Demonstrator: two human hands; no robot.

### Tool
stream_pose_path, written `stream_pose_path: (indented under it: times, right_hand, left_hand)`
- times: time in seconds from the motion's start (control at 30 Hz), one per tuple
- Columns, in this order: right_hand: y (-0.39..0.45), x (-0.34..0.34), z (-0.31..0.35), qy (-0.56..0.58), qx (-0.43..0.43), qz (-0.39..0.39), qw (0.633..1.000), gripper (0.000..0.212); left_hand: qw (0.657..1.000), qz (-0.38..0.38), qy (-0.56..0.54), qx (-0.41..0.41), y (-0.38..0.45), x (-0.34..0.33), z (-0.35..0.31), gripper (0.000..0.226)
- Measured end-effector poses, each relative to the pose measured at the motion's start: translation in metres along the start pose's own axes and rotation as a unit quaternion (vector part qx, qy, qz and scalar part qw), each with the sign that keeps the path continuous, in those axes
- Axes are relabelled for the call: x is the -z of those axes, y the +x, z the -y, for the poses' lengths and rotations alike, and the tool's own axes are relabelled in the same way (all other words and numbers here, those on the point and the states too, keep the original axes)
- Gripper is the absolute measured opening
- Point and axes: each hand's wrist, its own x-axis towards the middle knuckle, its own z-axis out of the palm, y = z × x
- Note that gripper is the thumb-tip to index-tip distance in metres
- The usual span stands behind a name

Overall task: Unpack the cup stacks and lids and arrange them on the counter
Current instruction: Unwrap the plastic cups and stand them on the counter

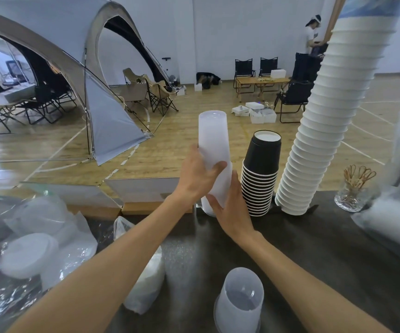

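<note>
Nearest my camera, an upside-down clear cup stands on the dark tabletop between my forearms. Farther out, my left hand has its fingers curled round the middle of a frosted stack of upside-down plastic cups, thumb on the far left side. My right hand wraps the same stack lower down, near its base, fingers grasping the front while the thumb runs up its right side. That stack stands upright, slightly tilted, at the far edge of the tabletop; I cannot tell whether its bottom rim touches the surface. Just beside it on the right stands a black stack of upside-down paper cups with white rims, and right of that a tall white stack leans away to the upper right, its top still in a printed wrapper. Farther right a glass holds wooden stirrers, and a bagged sleeve of pale items lies at the right edge. On my left, a bagged lid stack lies beside my left forearm, and more lids sit in crumpled clear plastic. Beyond the tabletop I see a wooden floor, a grey tent, folding chairs, and a person standing far off.
</note>
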Motion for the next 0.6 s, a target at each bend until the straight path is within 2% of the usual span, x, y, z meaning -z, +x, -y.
stream_pose_path:
  times: [0.07,0.13,0.2,0.27,0.33,0.4,0.47,0.6]
  right_hand:
    - [-0.007,0.018,0.005,-0.057,-0.012,0.036,0.998,0.083]
    - [-0.025,0.044,0.009,-0.115,-0.006,0.054,0.992,0.062]
    - [-0.058,0.071,0.009,-0.047,-0.006,0.064,0.997,0.038]
    - [-0.098,0.095,0.009,0.073,-0.032,0.095,0.992,0.026]
    - [-0.133,0.112,0.007,0.135,-0.032,0.112,0.984,0.033]
    - [-0.158,0.122,0.008,0.150,-0.013,0.131,0.980,0.060]
    - [-0.173,0.124,0.012,0.146,0.001,0.152,0.977,0.075]
    - [-0.181,0.123,0.018,0.105,0.031,0.183,0.977,0.079]
  left_hand:
    - [1.000,-0.002,0.004,-0.003,-0.003,0.000,-0.001,0.069]
    - [1.000,-0.003,0.001,-0.005,-0.008,0.003,-0.002,0.070]
    - [1.000,-0.003,0.000,-0.013,-0.015,0.007,-0.005,0.071]
    - [1.000,-0.003,0.008,-0.028,-0.023,0.010,-0.007,0.072]
    - [0.999,0.001,0.019,-0.035,-0.032,0.015,-0.009,0.074]
    - [0.999,0.001,0.024,-0.039,-0.042,0.017,-0.011,0.074]
    - [0.998,0.002,0.024,-0.050,-0.053,0.016,-0.014,0.075]
    - [0.996,0.018,0.037,-0.082,-0.084,0.014,-0.025,0.069]
